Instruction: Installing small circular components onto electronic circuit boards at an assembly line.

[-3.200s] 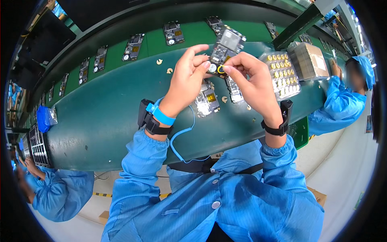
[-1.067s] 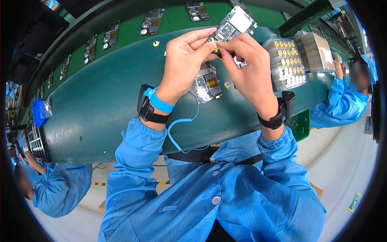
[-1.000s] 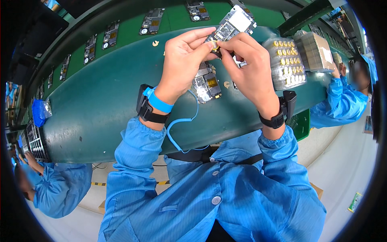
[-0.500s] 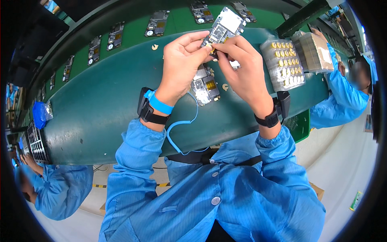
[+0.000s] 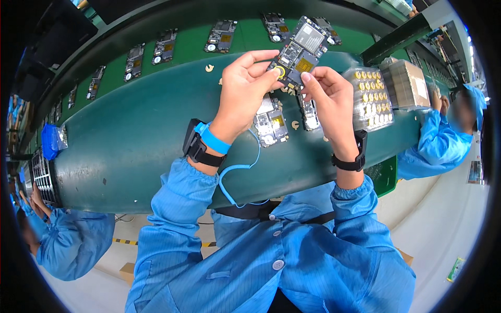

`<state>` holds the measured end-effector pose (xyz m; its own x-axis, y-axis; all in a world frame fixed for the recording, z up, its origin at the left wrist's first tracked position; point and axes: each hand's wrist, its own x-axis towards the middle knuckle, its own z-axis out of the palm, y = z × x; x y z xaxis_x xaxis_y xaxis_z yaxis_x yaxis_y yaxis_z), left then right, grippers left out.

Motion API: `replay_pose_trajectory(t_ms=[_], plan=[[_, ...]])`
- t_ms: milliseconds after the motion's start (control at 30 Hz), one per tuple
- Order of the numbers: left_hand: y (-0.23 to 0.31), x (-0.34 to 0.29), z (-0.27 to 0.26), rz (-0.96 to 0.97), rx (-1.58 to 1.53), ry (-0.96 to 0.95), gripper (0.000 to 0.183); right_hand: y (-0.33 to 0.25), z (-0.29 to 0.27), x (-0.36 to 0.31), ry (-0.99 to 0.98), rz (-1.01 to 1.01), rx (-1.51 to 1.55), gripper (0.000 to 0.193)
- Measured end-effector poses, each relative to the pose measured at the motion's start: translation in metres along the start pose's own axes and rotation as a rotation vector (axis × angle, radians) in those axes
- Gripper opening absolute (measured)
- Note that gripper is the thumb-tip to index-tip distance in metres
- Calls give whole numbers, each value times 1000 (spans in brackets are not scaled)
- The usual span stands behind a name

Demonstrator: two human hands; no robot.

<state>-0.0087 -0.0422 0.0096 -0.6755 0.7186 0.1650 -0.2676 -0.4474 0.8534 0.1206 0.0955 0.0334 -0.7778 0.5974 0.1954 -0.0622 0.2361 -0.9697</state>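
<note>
A dark circuit board (image 5: 298,58) is held up tilted above the table between both my hands. My left hand (image 5: 241,91) is closed on its lower left end, the thumb beside a round part with a yellow ring (image 5: 280,72). My right hand (image 5: 334,99) grips the lower right edge, thumb on the face and fingers curled behind. Beneath lie two more circuit boards, one below my left fingers (image 5: 271,125) and another partly hidden by my right hand (image 5: 308,110). Small beige notched pieces (image 5: 295,125) are scattered around them.
At right stands a clear tray of yellow round parts (image 5: 372,96), beside a stack of trays (image 5: 409,81). A row of circuit boards (image 5: 220,36) lies on the green strip behind. A blue coiled cord (image 5: 224,180) runs from my left wristband. Co-workers sit at both sides.
My right hand has moved from the round part near my left fingertips to the board's right edge. The board has turned slightly, and its round part with the yellow ring now shows.
</note>
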Motion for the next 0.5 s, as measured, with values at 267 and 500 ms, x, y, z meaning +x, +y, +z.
replay_pose_trajectory(t_ms=[267,500], plan=[[1,-7,4,59,2,-20,37,-12,-3,-9,-17,-82,-65,14],[0,-5,9,75,2,-52,42,-15,-8,-4,-4,-85,-45,13]])
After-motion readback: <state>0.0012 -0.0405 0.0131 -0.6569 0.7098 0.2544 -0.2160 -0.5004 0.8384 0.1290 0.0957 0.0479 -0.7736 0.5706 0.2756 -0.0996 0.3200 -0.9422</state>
